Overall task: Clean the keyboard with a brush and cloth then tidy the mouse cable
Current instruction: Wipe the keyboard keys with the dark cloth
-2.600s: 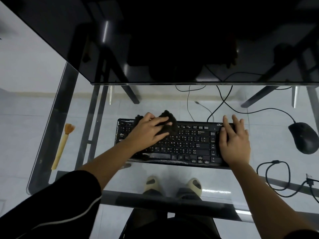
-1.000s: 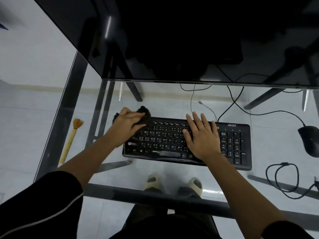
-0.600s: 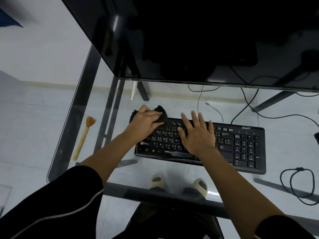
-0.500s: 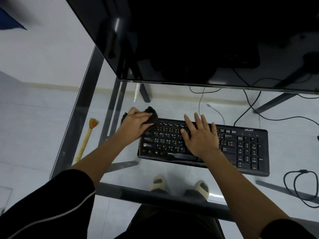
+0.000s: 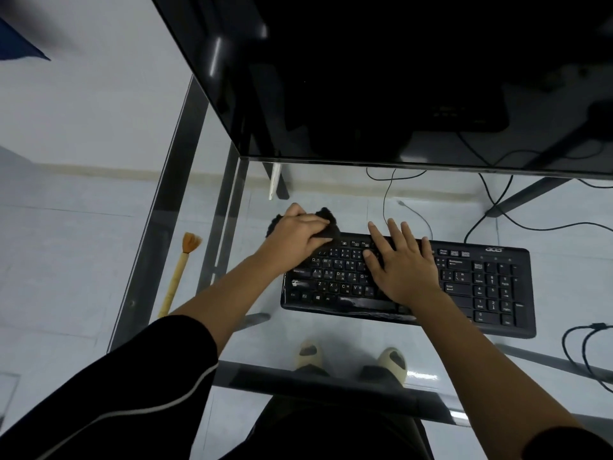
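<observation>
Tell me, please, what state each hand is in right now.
Left hand: closed around the black cloth, at the top-left corner of the keyboard.
Right hand: open, spread flat on the keyboard.

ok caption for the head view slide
Left hand grips a dark cloth at the keyboard's far-left corner; right hand lies flat on the keys.

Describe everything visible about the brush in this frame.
The brush is slim, with a pale, wood-like handle and a short fan of orange-brown bristles at its far end. It lies flat on the glass desk near the left edge, handle toward the person, well left of the keyboard. Only the desk touches it.
</observation>
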